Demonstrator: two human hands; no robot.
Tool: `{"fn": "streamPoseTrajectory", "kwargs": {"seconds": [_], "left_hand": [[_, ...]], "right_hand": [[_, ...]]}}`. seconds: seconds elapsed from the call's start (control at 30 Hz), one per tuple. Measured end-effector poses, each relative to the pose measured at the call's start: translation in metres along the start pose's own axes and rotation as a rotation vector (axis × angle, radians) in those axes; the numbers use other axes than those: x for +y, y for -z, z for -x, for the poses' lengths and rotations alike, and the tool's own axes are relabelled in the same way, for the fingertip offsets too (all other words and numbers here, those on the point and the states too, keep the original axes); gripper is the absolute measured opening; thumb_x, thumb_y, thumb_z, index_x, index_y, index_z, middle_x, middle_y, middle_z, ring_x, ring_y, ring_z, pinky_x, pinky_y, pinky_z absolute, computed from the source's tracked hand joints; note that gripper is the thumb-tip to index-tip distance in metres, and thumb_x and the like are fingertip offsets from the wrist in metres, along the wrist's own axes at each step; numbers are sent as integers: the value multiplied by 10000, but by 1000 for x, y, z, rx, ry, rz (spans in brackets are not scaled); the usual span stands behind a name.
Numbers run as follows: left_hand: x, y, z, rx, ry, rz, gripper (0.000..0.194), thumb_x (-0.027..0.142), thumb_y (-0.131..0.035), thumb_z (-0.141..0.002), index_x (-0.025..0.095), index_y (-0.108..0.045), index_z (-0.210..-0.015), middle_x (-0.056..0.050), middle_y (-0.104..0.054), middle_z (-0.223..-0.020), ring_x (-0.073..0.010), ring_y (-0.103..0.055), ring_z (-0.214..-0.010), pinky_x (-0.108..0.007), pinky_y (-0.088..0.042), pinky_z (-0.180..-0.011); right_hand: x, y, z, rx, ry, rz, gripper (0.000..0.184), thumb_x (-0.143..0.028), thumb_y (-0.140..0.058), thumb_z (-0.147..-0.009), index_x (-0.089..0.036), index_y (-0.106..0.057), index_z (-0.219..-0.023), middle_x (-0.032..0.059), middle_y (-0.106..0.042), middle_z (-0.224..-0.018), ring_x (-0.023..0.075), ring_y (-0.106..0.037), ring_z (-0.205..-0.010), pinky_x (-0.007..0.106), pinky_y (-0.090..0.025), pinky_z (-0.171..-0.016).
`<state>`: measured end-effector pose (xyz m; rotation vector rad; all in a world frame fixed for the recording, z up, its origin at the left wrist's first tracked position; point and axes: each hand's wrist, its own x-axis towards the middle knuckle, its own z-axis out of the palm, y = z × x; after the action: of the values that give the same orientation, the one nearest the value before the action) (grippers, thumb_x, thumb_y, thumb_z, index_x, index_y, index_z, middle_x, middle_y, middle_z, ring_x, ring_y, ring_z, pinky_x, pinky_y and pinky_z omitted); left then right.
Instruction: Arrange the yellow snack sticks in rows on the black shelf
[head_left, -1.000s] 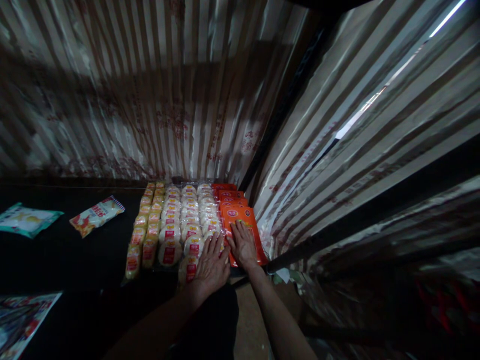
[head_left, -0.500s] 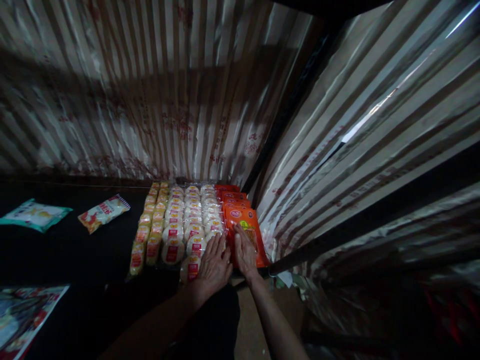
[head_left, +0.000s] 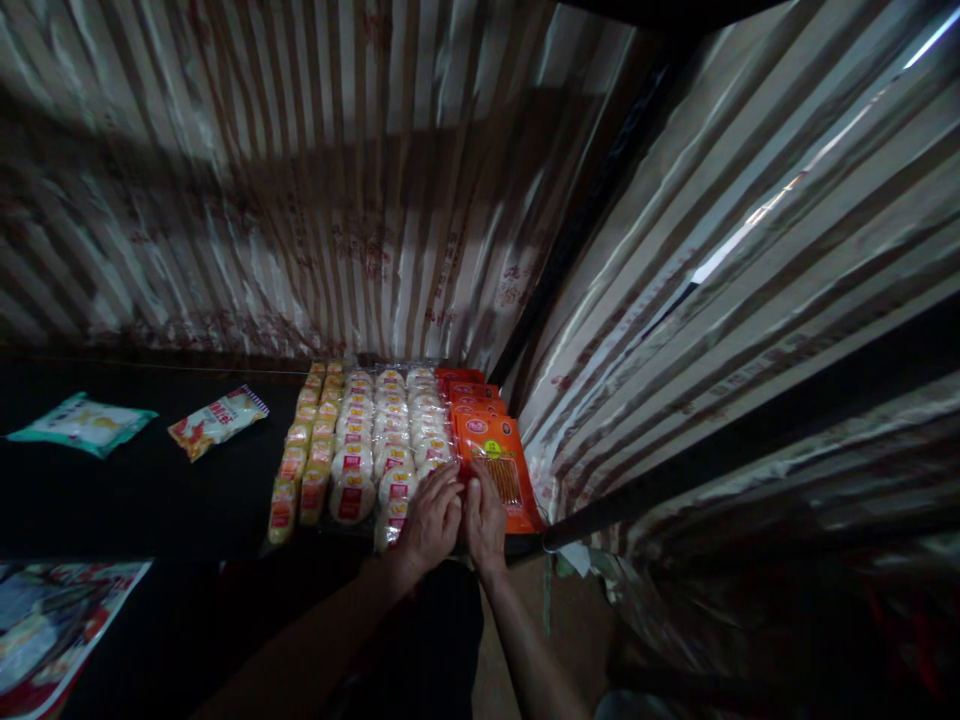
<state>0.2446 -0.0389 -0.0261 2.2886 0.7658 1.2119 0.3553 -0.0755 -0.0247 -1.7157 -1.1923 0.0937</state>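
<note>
Head view: orange packets [head_left: 486, 427] lie overlapping in one column on the dark table [head_left: 202, 510]. Your right hand [head_left: 484, 515] rests over their near left edge, fingers narrow together; whether they grip anything, you cannot tell. Your left hand [head_left: 433, 520] sits just left of the orange packets, at the near end of the white round packs [head_left: 393, 457], fingers close and bent, hold unclear. Three rows of these packs run beside the orange packets; two rows of yellow packs [head_left: 298, 437] come farther left. Well left: one red-and-white bag [head_left: 219, 422], then one teal-edged bag [head_left: 88, 424]. Behind the orange packets: striped sheeting [head_left: 375, 190].
</note>
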Motion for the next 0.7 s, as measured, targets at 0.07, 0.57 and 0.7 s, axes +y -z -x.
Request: {"fn": "streamPoseTrajectory", "kwargs": {"seconds": [0.07, 0.57, 0.7], "left_hand": [[1, 3, -2, 41, 40, 62, 302, 165, -356, -890, 152, -621, -1034, -113, -594, -1234, -189, -493, -1213, -424, -431, -1036], [5, 35, -12, 97, -10, 112, 255, 95, -398, -846, 153, -610, -973, -97, -648, -1075, -172, -574, -1072, -369, -497, -929], [1, 50, 26, 8, -197, -187, 297, 58, -405, -814, 136, -576, -1043, -121, -559, -1251, -242, -366, -1311, -456, -423, -1017]], "right_hand": [[4, -6, 7, 16, 46, 38, 456, -414, -330, -919, -141, -576, -1189, 153, -570, -1265, 237, -499, -1204, 479, -393, -1014], [19, -27, 16, -4, 102, 170, 416, -308, -350, -918, -106, -559, -1215, 195, -440, -1379, 264, -376, -1308, 488, -371, -1026], [9, -22, 17, 28, 142, 217, 399, -313, -344, -930, -107, -584, -1174, 195, -425, -1392, 266, -355, -1322, 497, -371, -1022]]}}
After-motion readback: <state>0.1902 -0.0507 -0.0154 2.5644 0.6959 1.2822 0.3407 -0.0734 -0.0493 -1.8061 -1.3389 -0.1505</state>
